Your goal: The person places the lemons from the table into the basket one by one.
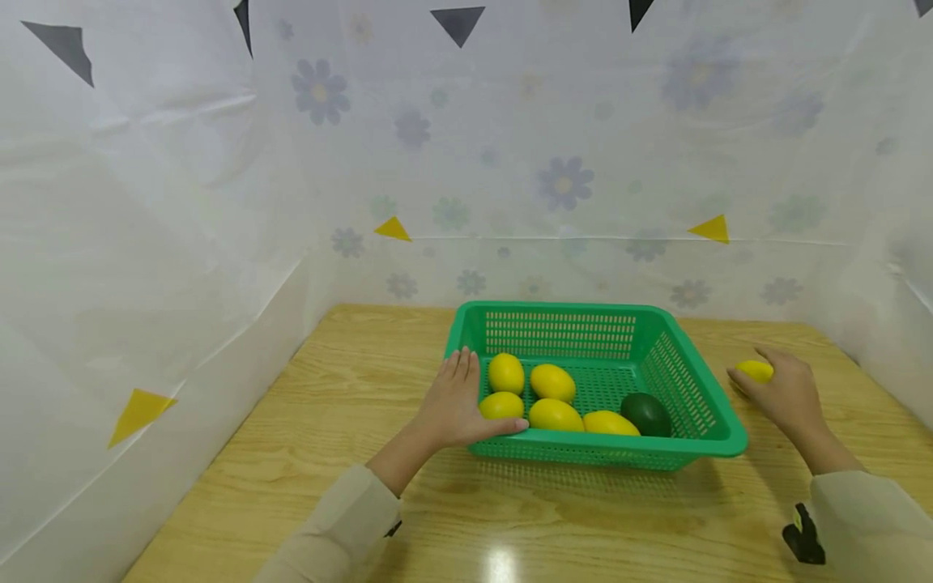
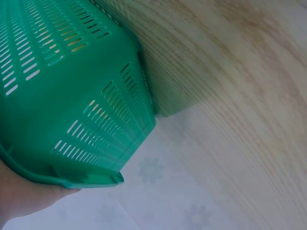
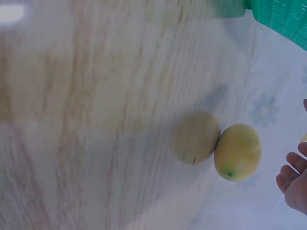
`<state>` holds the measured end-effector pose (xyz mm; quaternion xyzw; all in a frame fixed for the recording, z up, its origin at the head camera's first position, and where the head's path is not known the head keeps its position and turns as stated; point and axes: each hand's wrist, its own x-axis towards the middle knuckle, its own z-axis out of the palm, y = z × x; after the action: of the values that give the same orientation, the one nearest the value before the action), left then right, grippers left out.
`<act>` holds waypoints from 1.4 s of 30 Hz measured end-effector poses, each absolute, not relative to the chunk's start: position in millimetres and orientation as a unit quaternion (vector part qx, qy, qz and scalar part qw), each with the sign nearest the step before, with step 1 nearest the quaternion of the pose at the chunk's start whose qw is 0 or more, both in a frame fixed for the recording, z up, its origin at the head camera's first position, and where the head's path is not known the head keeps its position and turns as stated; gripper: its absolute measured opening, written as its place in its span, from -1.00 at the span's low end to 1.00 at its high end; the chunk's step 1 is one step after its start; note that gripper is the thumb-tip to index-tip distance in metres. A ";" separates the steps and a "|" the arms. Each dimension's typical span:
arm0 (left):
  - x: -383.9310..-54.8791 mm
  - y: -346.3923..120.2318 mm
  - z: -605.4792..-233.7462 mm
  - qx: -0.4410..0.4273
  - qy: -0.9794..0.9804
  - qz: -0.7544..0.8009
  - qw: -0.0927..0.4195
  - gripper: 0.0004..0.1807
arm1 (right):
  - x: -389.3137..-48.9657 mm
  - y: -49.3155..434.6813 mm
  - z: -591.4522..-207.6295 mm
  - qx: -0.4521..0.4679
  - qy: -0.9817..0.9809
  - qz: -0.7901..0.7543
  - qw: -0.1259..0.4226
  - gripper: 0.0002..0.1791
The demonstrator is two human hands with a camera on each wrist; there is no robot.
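My left hand (image 1: 457, 405) rests on the left front corner of a green plastic basket (image 1: 583, 438), its fingers straight and its thumb along the front rim. In the left wrist view, part of that hand (image 2: 26, 194) shows at the basket rim (image 2: 91, 182). Inside the basket lie several yellow lemons (image 1: 551, 382) and one dark green oval fruit (image 1: 646, 414). Right of the basket, my right hand (image 1: 790, 397) reaches over another lemon (image 1: 755, 371), thumb and fingers spread. From the right wrist, this lemon (image 3: 238, 152) sits on the table, with a gap to the fingers (image 3: 296, 163).
A glossy wooden table (image 1: 350, 380) carries the basket and mirrors the lemon. White sheeting with printed flowers (image 1: 564, 183) closes off the back and sides. Yellow triangles (image 1: 710, 229) and dark triangles (image 1: 457, 26) are stuck on it.
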<state>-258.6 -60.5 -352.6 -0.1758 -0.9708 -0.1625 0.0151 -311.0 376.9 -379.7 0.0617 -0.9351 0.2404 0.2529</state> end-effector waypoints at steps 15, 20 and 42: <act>-258.7 -60.3 -353.5 -0.181 -0.971 -0.157 0.019 0.23 | -316.8 397.5 -390.5 0.056 -0.951 0.211 0.218 -0.21; -258.9 -60.0 -352.8 -0.181 -0.971 -0.156 0.020 0.23 | -319.9 402.6 -391.0 0.051 -0.956 0.201 0.206 -0.19; -260.4 -60.8 -352.6 -0.180 -0.971 -0.153 0.022 0.23 | -334.4 421.6 -390.3 0.011 -0.975 0.198 0.105 -0.15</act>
<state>-260.4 -60.8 -352.6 -0.1795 -0.9715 -0.1533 0.0221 -334.4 421.6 -390.3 0.0107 -0.9745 0.1976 0.1054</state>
